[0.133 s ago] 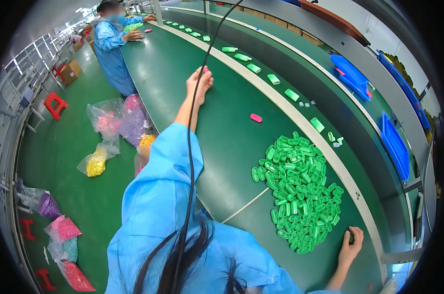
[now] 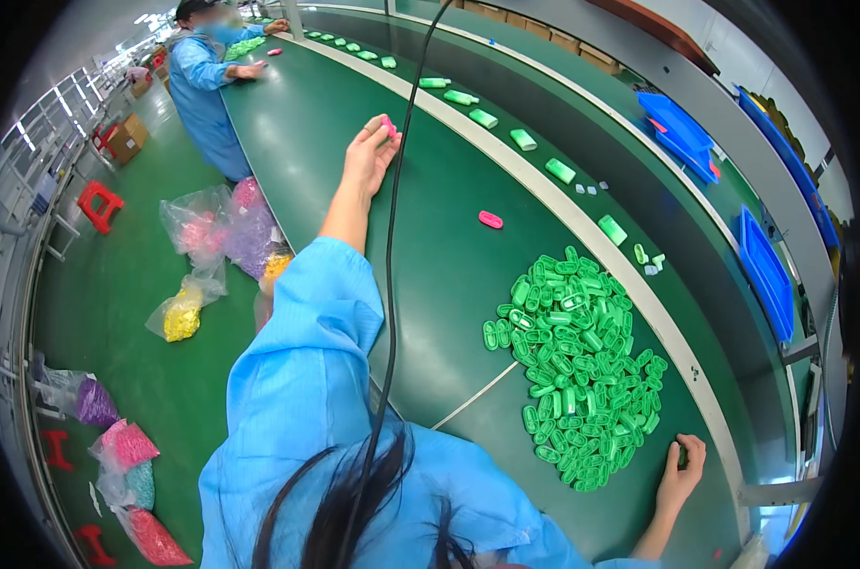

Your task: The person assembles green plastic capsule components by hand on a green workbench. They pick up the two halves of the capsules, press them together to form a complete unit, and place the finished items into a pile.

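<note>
Stretched far out over the green tabletop, my left hand is closed on a small pink plastic piece at its fingertips. Another pink oval piece lies on the tabletop to its right. My right hand rests near the right edge, its fingers loosely curved with a gap at the thumb and no object visible in it. Between the hands spreads a large heap of green oval plastic pieces, closest to my right hand.
A pale rail divides the tabletop from a dark belt carrying spaced green bottle-shaped pieces. Blue trays stand beyond it. A black cable hangs across the view. A co-worker stands far left, near bags of coloured pieces.
My left hand has shifted slightly left and up, and more of the pink piece shows at its fingertips. The co-worker's hands have moved a little. My right hand stays put.
</note>
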`<state>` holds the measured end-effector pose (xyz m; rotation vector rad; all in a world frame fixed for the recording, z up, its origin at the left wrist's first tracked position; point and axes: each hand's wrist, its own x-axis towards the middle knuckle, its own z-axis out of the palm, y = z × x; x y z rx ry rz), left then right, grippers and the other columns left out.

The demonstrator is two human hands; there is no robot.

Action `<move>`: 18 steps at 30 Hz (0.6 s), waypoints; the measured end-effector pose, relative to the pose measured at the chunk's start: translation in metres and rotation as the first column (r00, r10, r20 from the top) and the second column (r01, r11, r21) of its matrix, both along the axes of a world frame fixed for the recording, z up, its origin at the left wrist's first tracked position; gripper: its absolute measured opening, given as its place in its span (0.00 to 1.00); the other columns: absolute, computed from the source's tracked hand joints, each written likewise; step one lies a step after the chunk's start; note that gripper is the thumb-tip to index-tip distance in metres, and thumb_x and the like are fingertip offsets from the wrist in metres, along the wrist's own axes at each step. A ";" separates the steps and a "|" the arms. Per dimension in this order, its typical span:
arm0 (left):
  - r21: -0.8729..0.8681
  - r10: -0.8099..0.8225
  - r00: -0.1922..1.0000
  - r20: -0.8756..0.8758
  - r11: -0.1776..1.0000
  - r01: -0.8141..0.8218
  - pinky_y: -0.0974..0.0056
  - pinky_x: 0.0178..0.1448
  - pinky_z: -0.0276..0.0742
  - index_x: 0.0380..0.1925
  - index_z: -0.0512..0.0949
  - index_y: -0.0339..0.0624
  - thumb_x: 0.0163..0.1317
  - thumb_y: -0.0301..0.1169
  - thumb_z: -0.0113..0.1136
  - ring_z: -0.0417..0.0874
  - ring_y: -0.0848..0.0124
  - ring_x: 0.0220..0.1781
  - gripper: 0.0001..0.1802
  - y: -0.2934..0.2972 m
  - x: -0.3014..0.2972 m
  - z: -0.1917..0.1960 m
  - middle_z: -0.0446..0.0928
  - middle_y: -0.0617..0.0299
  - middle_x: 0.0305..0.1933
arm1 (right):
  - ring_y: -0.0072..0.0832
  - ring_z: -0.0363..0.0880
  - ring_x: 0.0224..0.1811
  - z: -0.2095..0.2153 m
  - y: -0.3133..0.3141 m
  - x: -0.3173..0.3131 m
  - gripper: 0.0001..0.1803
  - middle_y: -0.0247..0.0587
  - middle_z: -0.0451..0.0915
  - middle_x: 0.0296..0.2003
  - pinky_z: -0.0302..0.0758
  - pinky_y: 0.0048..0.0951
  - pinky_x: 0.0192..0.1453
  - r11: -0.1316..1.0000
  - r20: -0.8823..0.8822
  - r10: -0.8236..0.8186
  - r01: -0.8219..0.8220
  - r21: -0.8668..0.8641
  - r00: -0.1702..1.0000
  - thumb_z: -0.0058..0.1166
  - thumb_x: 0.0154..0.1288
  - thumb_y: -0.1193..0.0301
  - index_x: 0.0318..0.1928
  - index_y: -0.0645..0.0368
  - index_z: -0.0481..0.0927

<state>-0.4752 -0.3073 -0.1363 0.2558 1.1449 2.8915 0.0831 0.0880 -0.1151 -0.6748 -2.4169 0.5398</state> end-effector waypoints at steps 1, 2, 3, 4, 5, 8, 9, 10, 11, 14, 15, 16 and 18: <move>-0.030 -0.019 1.000 -0.009 0.999 0.018 0.69 0.42 0.80 0.48 0.72 0.36 0.61 0.22 0.54 0.80 0.67 0.38 0.14 0.002 0.001 -0.003 0.77 0.58 0.39 | 0.37 0.71 0.45 0.002 0.000 -0.001 0.08 0.45 0.74 0.40 0.67 0.32 0.52 1.000 0.009 -0.002 0.002 -0.001 1.000 0.53 0.56 0.79 0.38 0.64 0.76; -0.070 -0.033 0.999 -0.025 0.997 0.031 0.68 0.43 0.80 0.49 0.72 0.36 0.62 0.23 0.54 0.81 0.67 0.39 0.14 0.000 0.002 -0.002 0.77 0.58 0.40 | 0.37 0.71 0.45 0.001 -0.002 -0.003 0.08 0.45 0.74 0.40 0.67 0.32 0.52 1.000 0.010 0.001 -0.001 -0.013 1.000 0.53 0.56 0.79 0.38 0.64 0.76; -0.110 -0.048 0.998 -0.040 0.993 0.044 0.67 0.44 0.80 0.49 0.72 0.36 0.62 0.23 0.53 0.81 0.67 0.40 0.14 -0.001 0.002 -0.002 0.77 0.57 0.41 | 0.37 0.71 0.45 0.002 -0.002 -0.004 0.08 0.46 0.74 0.40 0.67 0.32 0.52 1.000 0.010 0.002 -0.002 -0.012 1.000 0.52 0.56 0.79 0.38 0.64 0.76; -0.112 -0.064 0.997 -0.039 0.992 0.059 0.67 0.44 0.80 0.49 0.72 0.36 0.62 0.23 0.53 0.81 0.67 0.40 0.14 0.000 0.002 -0.005 0.77 0.57 0.42 | 0.37 0.71 0.45 0.004 0.000 -0.004 0.08 0.46 0.74 0.40 0.66 0.32 0.52 1.000 0.011 0.004 -0.004 -0.012 1.000 0.52 0.56 0.80 0.38 0.64 0.76; -0.119 -0.072 0.997 -0.041 0.991 0.067 0.66 0.44 0.80 0.50 0.71 0.36 0.63 0.23 0.52 0.81 0.66 0.40 0.15 -0.001 0.001 -0.005 0.77 0.56 0.42 | 0.37 0.71 0.45 0.003 0.001 -0.005 0.08 0.46 0.74 0.40 0.66 0.32 0.52 1.000 0.007 0.012 -0.012 -0.015 1.000 0.52 0.56 0.80 0.38 0.65 0.76; -0.152 -0.065 0.998 -0.023 0.987 0.060 0.65 0.44 0.80 0.51 0.70 0.38 0.63 0.23 0.52 0.81 0.66 0.40 0.16 0.000 0.005 -0.004 0.77 0.54 0.42 | 0.36 0.71 0.45 -0.001 0.005 -0.001 0.08 0.46 0.74 0.40 0.66 0.32 0.52 1.000 -0.007 0.013 -0.013 -0.026 1.000 0.52 0.56 0.80 0.38 0.65 0.76; -0.159 -0.057 0.998 -0.014 0.986 0.054 0.65 0.43 0.80 0.52 0.70 0.38 0.63 0.24 0.52 0.81 0.66 0.39 0.16 0.001 0.007 -0.003 0.77 0.54 0.42 | 0.36 0.71 0.45 -0.002 0.004 0.000 0.08 0.46 0.73 0.40 0.66 0.32 0.53 0.999 -0.009 0.017 -0.017 -0.032 1.000 0.52 0.56 0.80 0.38 0.65 0.76; -0.163 -0.058 0.998 -0.022 0.985 0.053 0.65 0.43 0.80 0.53 0.70 0.39 0.63 0.24 0.52 0.81 0.66 0.39 0.17 0.001 0.008 -0.003 0.77 0.54 0.42 | 0.36 0.71 0.45 -0.003 0.002 -0.001 0.08 0.46 0.73 0.40 0.66 0.32 0.53 0.999 -0.011 0.021 -0.021 -0.037 1.000 0.52 0.56 0.80 0.38 0.65 0.76; -0.164 -0.059 0.998 -0.032 0.985 0.053 0.65 0.43 0.80 0.53 0.69 0.39 0.63 0.24 0.52 0.81 0.66 0.39 0.17 0.002 0.009 -0.002 0.77 0.54 0.42 | 0.36 0.71 0.45 -0.002 0.002 -0.001 0.08 0.46 0.73 0.40 0.66 0.31 0.53 0.999 -0.014 0.024 -0.025 -0.038 1.000 0.52 0.56 0.80 0.38 0.65 0.76; -0.378 0.045 0.988 -0.149 0.921 -0.099 0.68 0.42 0.78 0.51 0.72 0.39 0.62 0.29 0.55 0.80 0.71 0.37 0.17 0.013 0.018 0.002 0.79 0.57 0.39 | 0.36 0.71 0.46 -0.003 0.006 0.003 0.08 0.45 0.73 0.40 0.66 0.31 0.53 0.999 -0.016 0.029 -0.030 -0.028 0.999 0.52 0.56 0.80 0.38 0.65 0.76; -0.516 0.076 0.968 -0.239 0.834 -0.194 0.69 0.41 0.77 0.50 0.74 0.38 0.62 0.30 0.57 0.80 0.72 0.37 0.17 0.018 0.023 0.004 0.79 0.58 0.38 | 0.36 0.71 0.46 -0.003 0.005 0.003 0.08 0.45 0.73 0.41 0.66 0.31 0.53 0.999 -0.015 0.030 -0.030 -0.031 0.999 0.52 0.56 0.80 0.38 0.65 0.76; -0.629 0.090 0.939 -0.332 0.720 -0.292 0.70 0.41 0.76 0.48 0.75 0.38 0.61 0.32 0.58 0.79 0.74 0.36 0.16 0.023 0.026 0.004 0.79 0.59 0.37 | 0.36 0.71 0.46 -0.004 0.003 0.000 0.08 0.45 0.73 0.41 0.66 0.32 0.53 0.999 -0.014 0.031 -0.031 -0.035 0.999 0.52 0.56 0.80 0.38 0.65 0.76; -0.632 -0.040 0.820 -0.571 0.658 -0.408 0.69 0.39 0.75 0.42 0.79 0.37 0.58 0.33 0.60 0.79 0.75 0.32 0.14 0.037 0.037 0.001 0.80 0.61 0.33 | 0.36 0.71 0.46 0.001 0.004 -0.003 0.08 0.45 0.73 0.41 0.66 0.32 0.53 0.999 -0.010 0.035 -0.035 -0.037 0.999 0.52 0.56 0.80 0.38 0.65 0.76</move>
